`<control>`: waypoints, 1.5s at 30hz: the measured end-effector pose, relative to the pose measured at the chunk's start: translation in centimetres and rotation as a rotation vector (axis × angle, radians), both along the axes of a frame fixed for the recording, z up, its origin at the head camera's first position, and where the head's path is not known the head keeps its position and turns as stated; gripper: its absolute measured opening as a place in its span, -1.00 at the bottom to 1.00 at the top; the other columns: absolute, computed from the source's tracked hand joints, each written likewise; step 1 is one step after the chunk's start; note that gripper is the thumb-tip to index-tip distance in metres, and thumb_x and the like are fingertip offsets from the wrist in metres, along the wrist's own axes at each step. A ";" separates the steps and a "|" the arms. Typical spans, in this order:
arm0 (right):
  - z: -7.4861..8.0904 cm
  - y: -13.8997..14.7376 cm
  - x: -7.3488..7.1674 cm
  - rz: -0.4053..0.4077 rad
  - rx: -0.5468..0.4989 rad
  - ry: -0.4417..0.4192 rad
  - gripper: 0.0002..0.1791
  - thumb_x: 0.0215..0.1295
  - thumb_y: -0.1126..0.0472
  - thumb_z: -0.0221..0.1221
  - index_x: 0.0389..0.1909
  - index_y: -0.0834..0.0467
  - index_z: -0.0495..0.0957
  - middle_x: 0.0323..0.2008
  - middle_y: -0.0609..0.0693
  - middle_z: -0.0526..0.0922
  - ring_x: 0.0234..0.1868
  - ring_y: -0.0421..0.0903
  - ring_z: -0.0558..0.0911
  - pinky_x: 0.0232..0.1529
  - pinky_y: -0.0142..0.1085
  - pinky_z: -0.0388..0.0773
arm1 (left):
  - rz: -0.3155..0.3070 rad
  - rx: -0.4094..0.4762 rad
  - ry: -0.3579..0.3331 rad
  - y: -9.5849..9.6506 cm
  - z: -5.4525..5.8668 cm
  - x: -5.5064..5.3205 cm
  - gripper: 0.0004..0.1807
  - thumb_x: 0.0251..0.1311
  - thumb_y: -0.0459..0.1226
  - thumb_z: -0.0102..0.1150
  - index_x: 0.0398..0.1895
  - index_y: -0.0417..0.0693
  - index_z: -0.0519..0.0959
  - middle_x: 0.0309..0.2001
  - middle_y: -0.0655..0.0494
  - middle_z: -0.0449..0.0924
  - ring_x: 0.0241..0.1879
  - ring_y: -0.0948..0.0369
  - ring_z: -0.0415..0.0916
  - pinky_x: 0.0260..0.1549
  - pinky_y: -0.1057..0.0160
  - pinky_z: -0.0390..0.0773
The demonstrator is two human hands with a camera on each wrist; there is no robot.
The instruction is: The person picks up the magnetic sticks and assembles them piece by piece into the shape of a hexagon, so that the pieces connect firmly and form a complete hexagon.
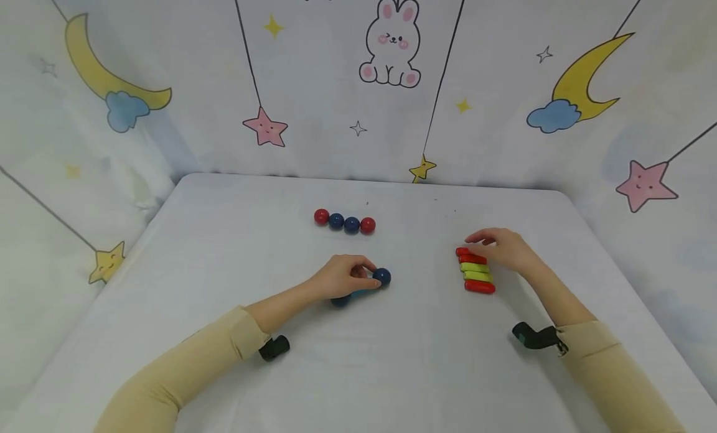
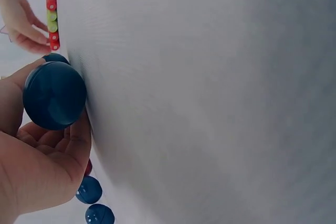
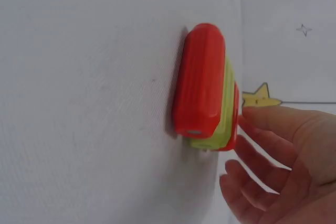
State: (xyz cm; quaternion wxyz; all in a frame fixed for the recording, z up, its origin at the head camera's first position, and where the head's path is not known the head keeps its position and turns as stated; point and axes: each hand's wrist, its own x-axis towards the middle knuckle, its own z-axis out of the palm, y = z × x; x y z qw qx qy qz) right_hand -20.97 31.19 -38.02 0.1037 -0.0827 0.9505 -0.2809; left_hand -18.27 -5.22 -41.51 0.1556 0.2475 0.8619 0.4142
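My left hand [image 1: 343,277] grips a blue piece [image 1: 359,293] with a dark blue ball [image 1: 382,276] at its far end and another dark blue ball [image 1: 340,300] at its near end. Its middle is partly hidden by the fingers. In the left wrist view the near ball [image 2: 54,96] bulges out of the palm. Over the far end of a row of short red and yellow-green sticks [image 1: 476,275] is my right hand [image 1: 506,251]. Its thumb overlaps the farthest red stick [image 1: 462,251], with a gap between thumb and index finger. The remaining fingers are loosely bent.
Farther back on the white table [image 1: 269,234] lies a row of balls: a red ball [image 1: 321,217], two blue balls [image 1: 351,225] and a red ball [image 1: 368,226]. A printed cloth [image 1: 313,66] hangs behind the table. Dark devices [image 1: 534,336] sit at both wrists.
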 end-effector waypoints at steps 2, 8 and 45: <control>-0.1 0.6 -0.3 -0.015 0.002 -0.066 -0.60 0.40 0.09 0.12 0.13 0.25 0.53 0.06 0.29 0.52 0.05 0.21 0.43 -0.05 0.01 0.50 | 0.004 -0.003 -0.002 0.0 0.0 0.0 -0.65 0.19 -0.10 0.33 -0.02 -0.07 0.63 -0.38 0.23 0.57 -0.37 0.30 0.46 -0.30 0.35 0.47; -0.9 -0.2 -1.2 0.010 -0.035 -0.092 -0.60 0.37 0.12 0.17 0.10 0.28 0.55 -0.04 0.21 0.58 -0.06 0.10 0.48 -0.13 -0.18 0.50 | 0.002 -0.001 0.005 -0.1 -0.1 -0.1 -0.64 0.19 -0.10 0.33 -0.02 -0.07 0.63 -0.38 0.24 0.57 -0.38 0.30 0.46 -0.30 0.35 0.48; -1.9 -13.6 0.5 0.582 -0.226 0.050 -0.72 0.24 0.29 0.30 -0.02 0.18 0.60 -0.09 -0.02 0.64 -0.04 -0.04 0.58 -0.01 -0.19 0.57 | 0.005 -0.050 0.085 -1.1 0.3 0.0 -0.66 0.19 -0.04 0.31 -0.09 -0.07 0.66 -0.35 0.22 0.61 -0.38 0.29 0.47 -0.33 0.36 0.49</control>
